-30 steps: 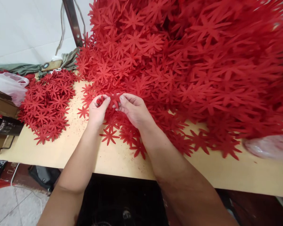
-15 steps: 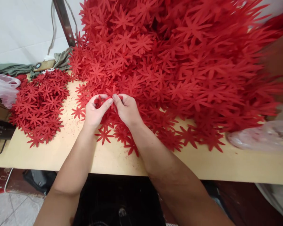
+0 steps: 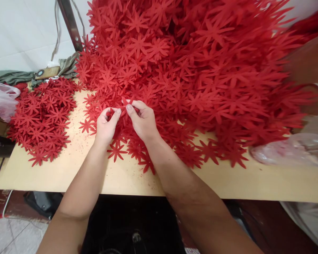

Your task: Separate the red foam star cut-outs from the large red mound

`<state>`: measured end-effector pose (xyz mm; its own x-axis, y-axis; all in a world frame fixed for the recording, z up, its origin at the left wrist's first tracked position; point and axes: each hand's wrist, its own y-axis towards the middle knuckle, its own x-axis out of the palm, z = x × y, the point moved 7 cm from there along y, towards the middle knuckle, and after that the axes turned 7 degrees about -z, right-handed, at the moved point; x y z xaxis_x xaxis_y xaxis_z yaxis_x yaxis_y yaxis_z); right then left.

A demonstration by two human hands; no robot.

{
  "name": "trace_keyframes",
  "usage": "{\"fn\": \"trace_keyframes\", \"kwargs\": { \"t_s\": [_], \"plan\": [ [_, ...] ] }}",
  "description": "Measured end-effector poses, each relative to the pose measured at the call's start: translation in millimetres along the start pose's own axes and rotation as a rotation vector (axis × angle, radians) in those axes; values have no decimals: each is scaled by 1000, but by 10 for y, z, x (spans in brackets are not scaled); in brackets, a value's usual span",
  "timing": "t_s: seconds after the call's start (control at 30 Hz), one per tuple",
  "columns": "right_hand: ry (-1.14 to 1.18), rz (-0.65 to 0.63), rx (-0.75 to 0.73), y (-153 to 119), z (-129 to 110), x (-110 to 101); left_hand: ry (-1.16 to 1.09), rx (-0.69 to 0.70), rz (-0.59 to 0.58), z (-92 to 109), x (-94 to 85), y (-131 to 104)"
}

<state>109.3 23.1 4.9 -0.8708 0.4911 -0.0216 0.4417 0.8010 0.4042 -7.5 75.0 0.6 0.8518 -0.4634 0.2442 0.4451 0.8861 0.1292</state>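
Between my hands is a red flower-shaped piece (image 3: 127,102) with narrow petals. My left hand (image 3: 107,123) pinches a petal of it between thumb and forefinger, with some red showing inside the curled fingers. My right hand (image 3: 143,118) grips the same piece by thumb and forefinger, just to the right. A large heap of similar red pieces (image 3: 175,70) rises behind both hands, and a few lie flat beneath them. Off to the left is a smaller red pile (image 3: 42,116) on the pale wooden table (image 3: 82,173).
A clear plastic bag (image 3: 288,150) lies at the right, beside brown cardboard (image 3: 311,67). On the left are a white plastic bag (image 3: 4,98) and a dark box (image 3: 0,145). Green cloth (image 3: 16,77) and a metal post (image 3: 70,24) stand at the back.
The fingertips have moved slightly apart, my left thumb shifting left. The held piece has turned, so different petals point upward. The view has shifted slightly.
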Motion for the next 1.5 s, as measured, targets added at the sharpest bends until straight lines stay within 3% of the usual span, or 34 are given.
{"fn": "trace_keyframes", "kwargs": {
  "t_s": [0.37,0.7,1.03,1.3,1.5],
  "plan": [
    [93,143,-25,-3,35,-78,40,-64,-114,-155,92,-16],
    [92,285,-11,92,244,-411,94,9,162,-50,-131,33],
    [185,133,86,89,153,-232,22,-4,154,-53,-130,24],
    [115,179,103,66,149,-268,28,-5,21,4,-11,-11],
    [136,94,118,63,90,-189,47,-27,-62,-5,77,-48]
  ]
}}
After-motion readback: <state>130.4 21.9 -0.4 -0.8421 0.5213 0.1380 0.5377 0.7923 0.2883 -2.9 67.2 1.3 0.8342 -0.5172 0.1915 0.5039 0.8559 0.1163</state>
